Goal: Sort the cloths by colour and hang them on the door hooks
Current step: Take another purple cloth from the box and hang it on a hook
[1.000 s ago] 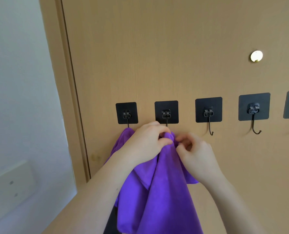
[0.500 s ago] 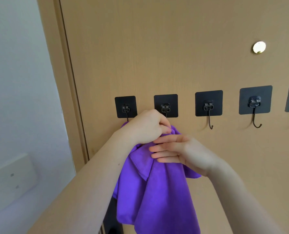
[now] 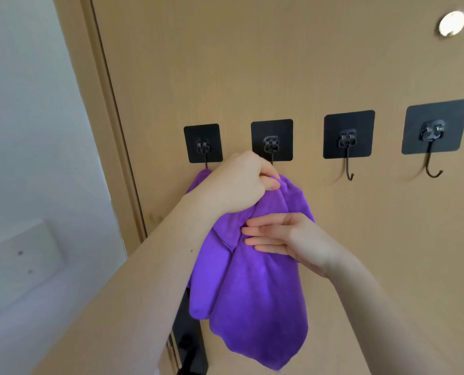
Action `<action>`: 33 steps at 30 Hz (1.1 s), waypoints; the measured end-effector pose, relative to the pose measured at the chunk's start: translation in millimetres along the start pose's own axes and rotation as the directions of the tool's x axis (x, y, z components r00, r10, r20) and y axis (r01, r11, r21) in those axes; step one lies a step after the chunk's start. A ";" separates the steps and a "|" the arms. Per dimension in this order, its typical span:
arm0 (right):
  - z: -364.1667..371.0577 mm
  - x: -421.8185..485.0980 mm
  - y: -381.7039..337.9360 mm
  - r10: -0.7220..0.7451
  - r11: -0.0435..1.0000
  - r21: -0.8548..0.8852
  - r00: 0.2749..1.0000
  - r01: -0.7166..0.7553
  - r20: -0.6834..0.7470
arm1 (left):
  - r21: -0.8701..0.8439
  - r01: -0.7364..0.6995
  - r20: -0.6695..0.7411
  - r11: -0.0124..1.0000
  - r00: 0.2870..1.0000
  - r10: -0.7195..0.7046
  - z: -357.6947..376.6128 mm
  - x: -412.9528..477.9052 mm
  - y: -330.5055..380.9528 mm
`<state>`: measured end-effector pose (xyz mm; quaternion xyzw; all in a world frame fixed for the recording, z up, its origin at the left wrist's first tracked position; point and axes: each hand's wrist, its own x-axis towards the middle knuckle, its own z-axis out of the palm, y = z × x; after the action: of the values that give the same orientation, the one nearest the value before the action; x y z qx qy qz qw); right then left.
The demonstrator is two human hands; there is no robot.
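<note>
From the head view, the purple cloth (image 3: pixel 255 288) is plain and soft, and it hangs in long folds against the door (image 3: pixel 279 63), near the door's left edge. Its top is gathered just under the second hook (image 3: pixel 272 142) from the left. The left hand (image 3: pixel 236 185) has curled fingers that pinch this gathered top. Lower, the right hand (image 3: pixel 287 239) lies flat on the cloth's front with straight, relaxed fingers (image 3: pixel 255 230), grasping nothing.
</note>
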<state>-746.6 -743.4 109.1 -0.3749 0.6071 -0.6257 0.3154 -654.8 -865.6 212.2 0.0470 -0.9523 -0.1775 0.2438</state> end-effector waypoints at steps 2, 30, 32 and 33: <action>-0.9 -0.7 5.9 0.010 1.000 -0.012 1.000 -0.010 0.009 | -0.004 0.003 -0.015 1.000 1.000 -0.003 1.6 -0.9 -0.9; 5.7 -11.2 88.3 0.227 0.947 -0.229 0.974 -0.224 -0.016 | -0.022 0.009 -0.110 1.000 0.994 -0.012 16.2 -11.4 -0.5; 6.8 -10.7 91.2 0.224 0.948 -0.227 0.974 -0.224 -0.026 | -0.017 0.006 -0.113 1.000 0.994 -0.008 16.6 -11.2 -0.7; 6.9 -10.0 91.7 0.223 0.947 -0.230 0.974 -0.224 -0.030 | -0.013 0.003 -0.114 1.000 0.993 -0.005 16.6 -11.3 -0.8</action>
<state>-741.1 -744.4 16.8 -0.3368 0.7151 -0.5113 0.3373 -652.9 -859.2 193.3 0.0574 -0.9355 -0.1813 0.2976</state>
